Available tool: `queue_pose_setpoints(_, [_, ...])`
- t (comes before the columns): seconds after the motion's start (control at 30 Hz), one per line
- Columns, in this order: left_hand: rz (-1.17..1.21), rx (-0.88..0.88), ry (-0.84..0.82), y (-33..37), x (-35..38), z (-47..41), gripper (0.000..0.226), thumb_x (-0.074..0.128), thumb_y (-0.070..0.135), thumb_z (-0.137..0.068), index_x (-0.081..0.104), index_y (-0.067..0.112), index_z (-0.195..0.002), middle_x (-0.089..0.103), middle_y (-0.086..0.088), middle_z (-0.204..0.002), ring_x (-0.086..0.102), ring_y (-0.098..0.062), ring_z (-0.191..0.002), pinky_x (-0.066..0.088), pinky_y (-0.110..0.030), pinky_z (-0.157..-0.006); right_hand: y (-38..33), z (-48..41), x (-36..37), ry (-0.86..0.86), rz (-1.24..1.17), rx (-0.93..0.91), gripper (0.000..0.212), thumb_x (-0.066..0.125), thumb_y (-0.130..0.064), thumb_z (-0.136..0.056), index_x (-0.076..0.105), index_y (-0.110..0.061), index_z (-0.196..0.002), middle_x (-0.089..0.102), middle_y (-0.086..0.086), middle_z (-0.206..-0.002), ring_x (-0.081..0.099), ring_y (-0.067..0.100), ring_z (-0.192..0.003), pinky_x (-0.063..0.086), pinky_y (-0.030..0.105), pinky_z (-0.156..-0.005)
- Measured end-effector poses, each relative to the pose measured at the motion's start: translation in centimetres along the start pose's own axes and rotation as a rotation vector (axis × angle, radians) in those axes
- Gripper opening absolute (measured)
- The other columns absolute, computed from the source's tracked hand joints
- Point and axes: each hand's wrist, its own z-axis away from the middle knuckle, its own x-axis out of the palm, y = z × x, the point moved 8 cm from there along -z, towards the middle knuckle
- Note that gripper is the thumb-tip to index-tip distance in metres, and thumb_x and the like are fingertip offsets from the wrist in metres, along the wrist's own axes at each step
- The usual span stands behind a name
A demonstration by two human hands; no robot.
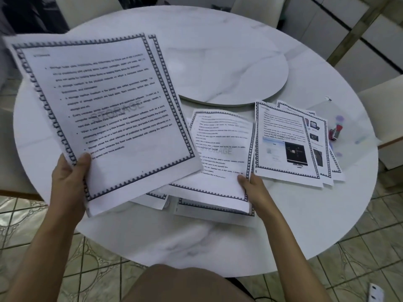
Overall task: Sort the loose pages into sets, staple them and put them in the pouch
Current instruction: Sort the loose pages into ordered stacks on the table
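Observation:
My left hand (pixel 69 182) grips the lower left edge of a few bordered text pages (pixel 104 114) and holds them raised above the table. My right hand (pixel 250 184) pinches the lower right corner of a curling page (pixel 220 153) that lies on top of a loose pile at the table's front. Beside it on the right lies a fanned set of pages with pictures (pixel 287 140). A clear plastic pouch (pixel 349 131) lies flat at the far right, and a red stapler (pixel 335 131) shows through or on it.
The round white marble table (pixel 239 240) has a raised turntable (pixel 229 70) at its centre. Pale chairs stand around the far side and right. Patterned floor tiles show below the table's front edge, where my knee sits.

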Motion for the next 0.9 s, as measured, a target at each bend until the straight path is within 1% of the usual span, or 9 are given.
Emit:
queue_pose_setpoints(0.1, [-0.017, -0.013, -0.066, -0.1, 1.2, 0.1, 0.023, 0.041, 0.014, -0.098, 0.053, 0.034, -0.099, 0.067, 0.033, -0.082, 0.064, 0.011, -0.079, 0.053, -0.008, -0.069, -3.6, 0.1, 0.3, -0.054, 0.016, -0.109, 0.03, 0.043, -0.021, -0.099, 0.055, -0.013, -0.125, 0.062, 0.001, -0.12, 0.058, 0.015, -0.111, 0.044, 0.03, -0.097])
queue_pose_setpoints(0.27, [-0.003, 0.002, -0.141, 0.3, 3.4, -0.4, 0.022, 0.042, 0.017, -0.098, 0.055, 0.034, -0.102, 0.064, 0.019, -0.103, 0.063, 0.006, -0.089, 0.054, -0.012, -0.075, -9.5, 0.1, 1.1, -0.087, 0.027, -0.247, 0.025, 0.045, -0.025, -0.097, 0.06, -0.014, -0.115, 0.067, 0.001, -0.11, 0.063, 0.015, -0.103, 0.049, 0.03, -0.092])
queue_pose_setpoints(0.43, [0.022, -0.015, -0.146, 0.3, 5.1, -1.3, 0.019, 0.042, 0.019, -0.099, 0.053, 0.033, -0.105, 0.063, 0.021, -0.104, 0.062, 0.006, -0.093, 0.052, -0.017, -0.079, -13.1, 0.6, 2.4, -0.16, -0.003, -0.35, 0.021, 0.042, -0.026, -0.098, 0.061, -0.018, -0.103, 0.068, 0.001, -0.101, 0.065, 0.015, -0.097, 0.051, 0.026, -0.086])
queue_pose_setpoints(0.5, [0.024, -0.006, -0.164, 0.3, 5.6, -1.5, 0.02, 0.042, 0.018, -0.099, 0.052, 0.033, -0.106, 0.06, 0.019, -0.109, 0.061, 0.005, -0.096, 0.049, -0.018, -0.082, -13.9, 0.8, 2.8, -0.188, -0.029, -0.372, 0.02, 0.041, -0.024, -0.098, 0.061, -0.022, -0.102, 0.069, -0.005, -0.099, 0.066, 0.009, -0.095, 0.052, 0.023, -0.086])
queue_pose_setpoints(0.63, [0.013, 0.031, -0.215, 0.5, 6.7, -1.4, 0.024, 0.041, 0.013, -0.098, 0.049, 0.031, -0.113, 0.058, 0.018, -0.112, 0.061, 0.009, -0.094, 0.05, -0.011, -0.077, -14.0, 1.1, 3.2, -0.235, -0.021, -0.376, 0.022, 0.039, -0.02, -0.099, 0.061, -0.025, -0.103, 0.07, -0.018, -0.093, 0.065, 0.0, -0.096, 0.05, 0.017, -0.086])
queue_pose_setpoints(0.73, [-0.033, 0.04, -0.245, 0.1, 7.4, -1.4, 0.026, 0.044, 0.015, -0.098, 0.047, 0.026, -0.121, 0.059, 0.017, -0.113, 0.06, 0.005, -0.097, 0.051, -0.012, -0.079, -13.6, 1.4, 3.5, -0.259, -0.006, -0.337, 0.025, 0.036, -0.025, -0.1, 0.059, -0.029, -0.105, 0.066, -0.019, -0.102, 0.062, -0.006, -0.098, 0.046, 0.011, -0.085])
queue_pose_setpoints(0.8, [-0.05, 0.032, -0.259, -0.3, 8.1, -1.2, 0.023, 0.045, 0.016, -0.097, 0.049, 0.028, -0.117, 0.06, 0.018, -0.11, 0.061, 0.007, -0.093, 0.05, -0.013, -0.078, -13.0, 1.4, 3.4, -0.257, -0.036, -0.311, 0.025, 0.03, -0.034, -0.099, 0.053, -0.035, -0.109, 0.057, -0.025, -0.11, 0.053, -0.02, -0.098, 0.038, 0.002, -0.087])
queue_pose_setpoints(0.83, [-0.059, 0.032, -0.263, -0.4, 8.4, -0.9, 0.022, 0.046, 0.015, -0.096, 0.049, 0.026, -0.116, 0.06, 0.018, -0.108, 0.061, 0.01, -0.089, 0.05, -0.012, -0.075, -12.5, 1.3, 3.1, -0.235, -0.055, -0.301, 0.029, 0.028, -0.042, -0.096, 0.05, -0.036, -0.114, 0.051, -0.027, -0.115, 0.046, -0.024, -0.101, 0.032, 0.001, -0.093])
queue_pose_setpoints(0.9, [-0.078, 0.029, -0.271, -1.0, 9.2, -0.5, 0.023, 0.047, 0.015, -0.096, 0.049, 0.022, -0.117, 0.059, 0.017, -0.107, 0.06, 0.014, -0.084, 0.049, -0.008, -0.071, -11.6, 0.9, 2.3, -0.173, -0.062, -0.273, 0.053, 0.026, -0.053, -0.088, 0.042, -0.029, -0.133, 0.043, -0.024, -0.129, 0.035, -0.015, -0.113, 0.022, 0.008, -0.1])
